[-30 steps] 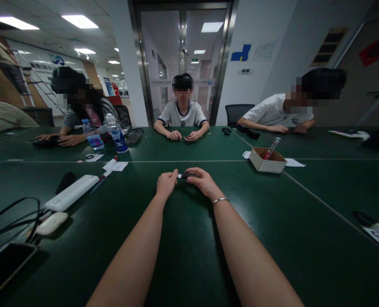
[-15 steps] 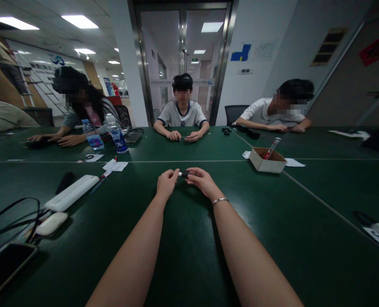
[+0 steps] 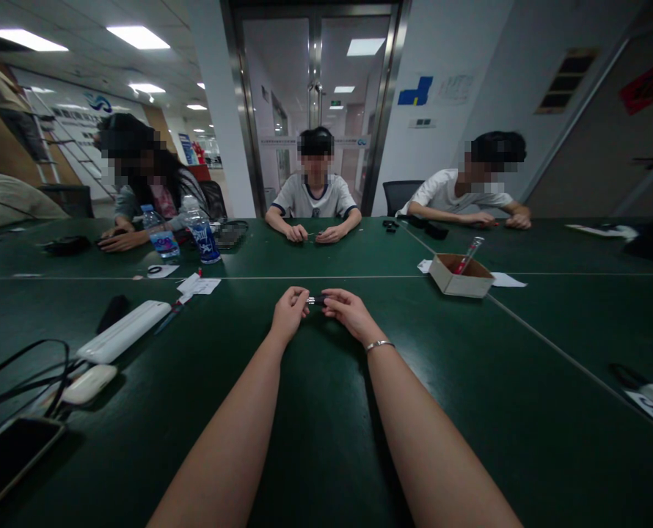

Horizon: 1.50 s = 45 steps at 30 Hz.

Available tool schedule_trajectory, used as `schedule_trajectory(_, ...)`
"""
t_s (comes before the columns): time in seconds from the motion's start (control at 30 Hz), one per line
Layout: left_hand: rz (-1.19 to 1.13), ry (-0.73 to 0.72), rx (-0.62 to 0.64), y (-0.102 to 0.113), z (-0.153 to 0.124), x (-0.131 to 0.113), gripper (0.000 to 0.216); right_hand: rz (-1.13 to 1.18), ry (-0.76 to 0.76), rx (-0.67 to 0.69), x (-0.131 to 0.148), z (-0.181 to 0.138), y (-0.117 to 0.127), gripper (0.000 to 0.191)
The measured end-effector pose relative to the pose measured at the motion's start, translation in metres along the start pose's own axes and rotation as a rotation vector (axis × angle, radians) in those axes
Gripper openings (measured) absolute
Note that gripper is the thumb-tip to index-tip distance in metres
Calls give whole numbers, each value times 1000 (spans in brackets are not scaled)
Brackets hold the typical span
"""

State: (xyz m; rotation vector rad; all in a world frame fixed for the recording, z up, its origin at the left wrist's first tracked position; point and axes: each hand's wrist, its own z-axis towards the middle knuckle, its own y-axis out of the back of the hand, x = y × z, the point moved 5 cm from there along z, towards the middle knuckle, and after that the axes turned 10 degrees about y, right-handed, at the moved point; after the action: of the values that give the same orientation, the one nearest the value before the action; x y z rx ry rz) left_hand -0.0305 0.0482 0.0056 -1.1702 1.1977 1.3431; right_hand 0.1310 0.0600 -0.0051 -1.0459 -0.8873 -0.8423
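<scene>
Pinching a small dark piece [image 3: 318,300] between them, the left hand [image 3: 289,314] and the right hand [image 3: 348,311] meet low over the green table [image 3: 326,440], to the left of the cardboard box [image 3: 461,275] and a little nearer the wearer than it. Both hands are closed on the piece: the left fingertips take its silvery end and the right thumb and fingers take its dark end (what the piece is cannot be made out at this size). Whether it touches the tabletop I cannot tell. A thin bracelet [image 3: 380,344] circles the right wrist.

The box stands open with a red-tipped pen [image 3: 468,255] leaning out of it. Well left of the box stand two water bottles [image 3: 202,233], with paper slips [image 3: 199,284] just in front of them. Farther left of the box and nearer the wearer lie a long white bar [image 3: 124,331], a white oval device [image 3: 89,383], black cables [image 3: 23,374] and a dark phone [image 3: 7,455].

Beyond the box a person in a white shirt [image 3: 453,194] leans over the table. Left of the box, at the far edge, another person's hands [image 3: 315,233] rest together.
</scene>
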Motion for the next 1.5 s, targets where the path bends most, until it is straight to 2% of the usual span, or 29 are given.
schedule_trajectory(0.1,46,-20,-27,1,-1,-1,24,-14,-2,4,0,0,-1,27)
schedule_trajectory(0.23,87,23,-2,0,-1,2,23,-4,-1,2,0,0,-1,27)
schedule_trajectory(0.37,134,-62,-56,2,0,1,24,-2,4,2,0,0,-1,28)
schedule_trajectory(0.43,125,-47,-66,2,1,4,26,1,4,-2,-1,0,-1,28)
schedule_trajectory(0.5,115,-7,-46,1,3,7,28,6,4,-3,-1,1,-1,29)
schedule_trajectory(0.63,138,-24,-24,1,2,6,26,-2,4,1,-1,1,-1,29)
schedule_trajectory(0.77,150,48,16,0,-1,4,27,2,10,9,-1,1,-2,31)
schedule_trajectory(0.93,158,-1,13,-1,-3,-1,25,-10,6,13,-1,1,-1,31)
schedule_trajectory(1.27,119,26,17,0,-1,4,31,-3,5,12,2,0,-3,31)
schedule_trajectory(1.5,115,20,7,-1,1,6,26,7,7,6,0,0,-2,33)
